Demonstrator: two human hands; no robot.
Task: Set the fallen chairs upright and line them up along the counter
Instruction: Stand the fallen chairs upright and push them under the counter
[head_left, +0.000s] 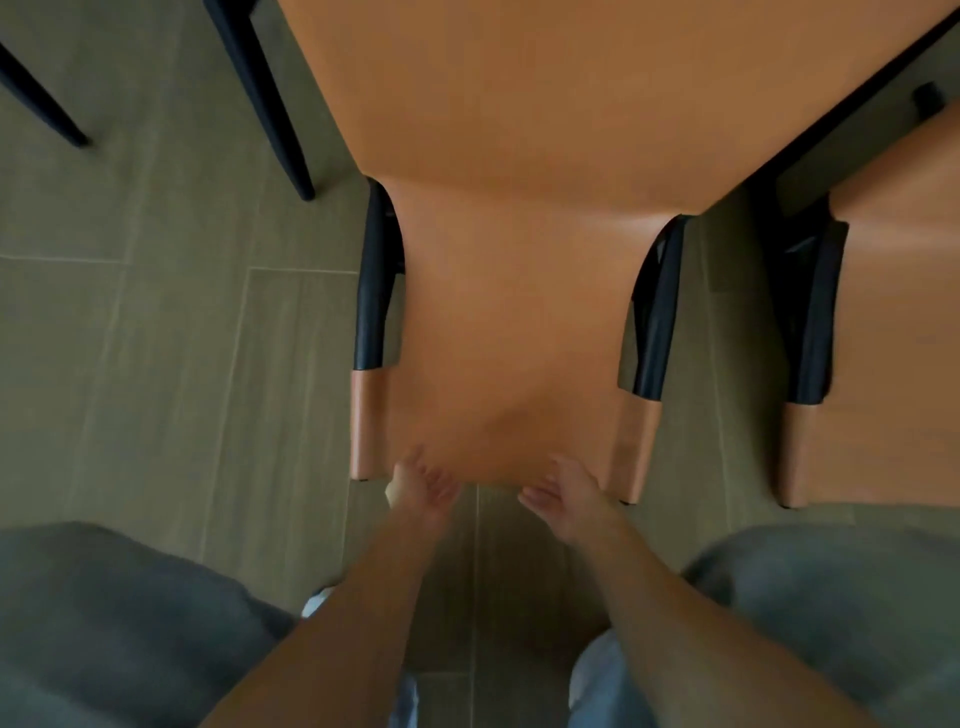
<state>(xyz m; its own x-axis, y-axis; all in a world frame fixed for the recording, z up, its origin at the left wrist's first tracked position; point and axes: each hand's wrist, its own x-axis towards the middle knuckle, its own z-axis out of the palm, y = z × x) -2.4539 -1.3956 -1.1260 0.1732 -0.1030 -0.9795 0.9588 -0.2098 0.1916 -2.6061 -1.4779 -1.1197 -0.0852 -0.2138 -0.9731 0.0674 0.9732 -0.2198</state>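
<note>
An orange chair (514, 312) with black frame tubes lies on its back on the floor, its backrest pointing toward me and its seat farther away. Both my hands are at the top edge of that backrest. My left hand (422, 486) is palm-up with loose fingers touching the edge left of centre. My right hand (566, 493) is palm-up at the edge right of centre. Neither hand is plainly closed round the edge. A second orange chair (883, 364) lies the same way just to the right, cut off by the frame.
Two black tapered chair legs (270, 98) slant across the upper left over the grey-brown tiled floor (156, 338). My knees in grey fabric (104, 623) fill the lower corners. A narrow strip of floor separates the two chairs.
</note>
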